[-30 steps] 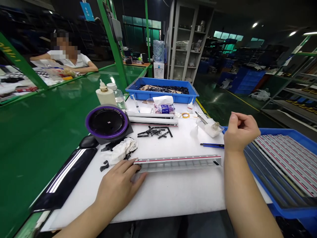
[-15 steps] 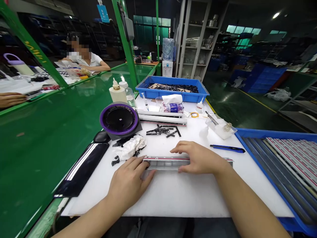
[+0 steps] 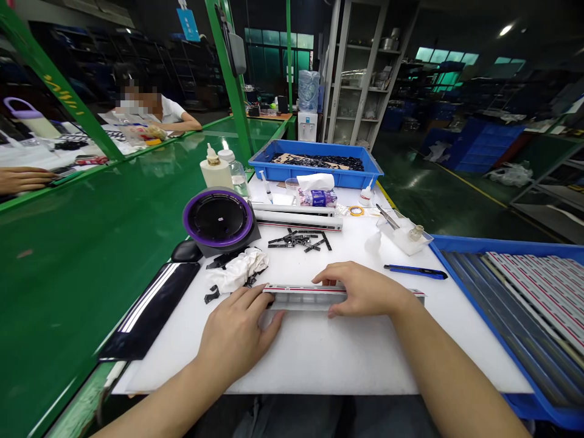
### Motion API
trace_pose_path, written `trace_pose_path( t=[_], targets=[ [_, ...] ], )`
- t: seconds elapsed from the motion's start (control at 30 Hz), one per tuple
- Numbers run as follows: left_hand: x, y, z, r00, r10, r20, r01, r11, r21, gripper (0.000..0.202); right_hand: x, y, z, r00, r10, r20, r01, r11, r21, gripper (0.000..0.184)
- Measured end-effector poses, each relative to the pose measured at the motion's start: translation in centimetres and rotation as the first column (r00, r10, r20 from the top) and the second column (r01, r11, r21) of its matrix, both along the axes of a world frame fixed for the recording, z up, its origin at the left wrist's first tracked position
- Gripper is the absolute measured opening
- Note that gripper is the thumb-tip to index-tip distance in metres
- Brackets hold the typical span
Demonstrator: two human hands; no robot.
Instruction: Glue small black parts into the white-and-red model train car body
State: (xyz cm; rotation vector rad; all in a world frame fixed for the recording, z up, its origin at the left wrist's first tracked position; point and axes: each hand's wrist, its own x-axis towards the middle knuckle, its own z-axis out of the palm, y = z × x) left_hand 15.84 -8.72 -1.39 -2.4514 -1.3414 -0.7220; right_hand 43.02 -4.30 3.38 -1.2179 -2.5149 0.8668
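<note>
A long grey, translucent plastic strip (image 3: 303,300) lies crosswise on the white work surface, with a white and red striped top edge. My left hand (image 3: 237,331) grips its left end, fingers behind and thumb along the front. Around its right half is my right hand (image 3: 365,292), with curled fingers over the back edge and the thumb at the front; the palm hides part of the strip. Beyond the hands lies a loose pile of small black pieces (image 3: 298,239). A crumpled white cloth (image 3: 239,271) sits just past my left hand.
A round black and purple device (image 3: 218,220) stands at the left, near a glossy black panel (image 3: 148,310). A blue utility knife (image 3: 415,272) lies right. Blue bins hold black pieces (image 3: 319,162) at the back and more strips (image 3: 538,292) at the right. Another person (image 3: 150,109) sits across.
The fingers of my right hand have come down a little onto the back edge of the strip. My left hand keeps its place, and the view has shifted slightly.
</note>
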Motion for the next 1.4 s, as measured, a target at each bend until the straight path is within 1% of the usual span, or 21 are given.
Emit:
trace_pose_path(
  t=[0.17, 0.33, 0.4, 0.47, 0.53, 0.7, 0.9, 1.03, 1.17, 1.23, 1.3, 1.37, 1.4],
  targets=[
    [-0.1, 0.1, 0.0, 1.0, 0.018, -0.025, -0.019, 1.0, -0.021, 0.023, -0.1, -0.1, 0.2, 0.999, -0.004, 0.039, 0.004, 1.0, -0.009, 0.059],
    [0.0, 0.3, 0.3, 0.999, 0.02, -0.042, -0.023, 0.996, -0.086, 0.023, 0.2, -0.5, 0.3, 0.994, -0.055, 0.099, 0.051, 0.998, 0.048, 0.068],
    [0.0, 0.4, 0.3, 0.999, 0.029, -0.039, -0.032, 0.995, -0.095, 0.023, 0.3, -0.6, 0.3, 0.992, -0.067, 0.111, 0.059, 0.995, 0.075, 0.062],
    [0.1, 0.4, 0.2, 0.999, 0.04, -0.029, -0.043, 0.996, -0.078, 0.025, 0.3, -0.6, 0.4, 0.993, -0.062, 0.103, 0.053, 0.995, 0.087, 0.049],
    [0.1, 0.4, 0.2, 0.998, 0.061, -0.022, -0.062, 0.996, -0.056, 0.027, 0.3, -0.5, 0.4, 0.995, -0.056, 0.087, 0.049, 0.996, 0.077, 0.04],
    [-0.1, 0.5, -0.1, 0.995, 0.092, -0.021, -0.094, 0.992, -0.079, 0.017, 0.3, -0.4, 0.3, 0.997, -0.043, 0.065, 0.04, 0.998, 0.052, 0.043],
    [-0.2, 0.5, -0.3, 0.996, 0.08, -0.047, -0.084, 0.992, -0.099, 0.018, 0.4, -0.3, 0.2, 0.998, -0.038, 0.051, 0.036, 0.999, 0.039, 0.044],
    [-0.2, 0.5, 0.0, 0.996, 0.071, -0.06, -0.077, 0.993, -0.095, 0.018, 0.5, -0.3, 0.3, 0.998, -0.047, 0.046, 0.046, 0.999, 0.028, 0.045],
    [-0.2, 0.3, 0.1, 0.995, 0.066, -0.08, -0.074, 0.993, -0.091, 0.018, 0.5, -0.2, 0.3, 0.999, -0.015, 0.049, 0.013, 0.999, 0.034, 0.04],
    [-0.2, 0.2, -0.2, 0.994, 0.072, -0.078, -0.078, 0.993, -0.083, 0.021, 0.6, -0.2, 0.2, 0.999, -0.013, 0.044, 0.012, 1.0, 0.028, 0.039],
    [-0.2, 0.2, -0.4, 0.995, 0.091, -0.048, -0.094, 0.994, -0.064, 0.031, 0.7, -0.1, 0.2, 1.0, -0.017, 0.024, 0.016, 1.0, 0.015, 0.039],
    [-0.1, 0.2, 0.2, 0.994, 0.109, 0.009, -0.108, 0.994, -0.034, 0.039, 1.0, 0.0, 0.4, 0.999, -0.028, -0.019, 0.028, 1.0, -0.003, 0.037],
    [0.0, 0.1, 0.9, 0.992, 0.114, 0.054, -0.112, 0.993, -0.029, 0.04, 1.3, 0.1, 0.6, 0.998, -0.045, -0.051, 0.044, 0.999, -0.009, 0.036]
  ],
)
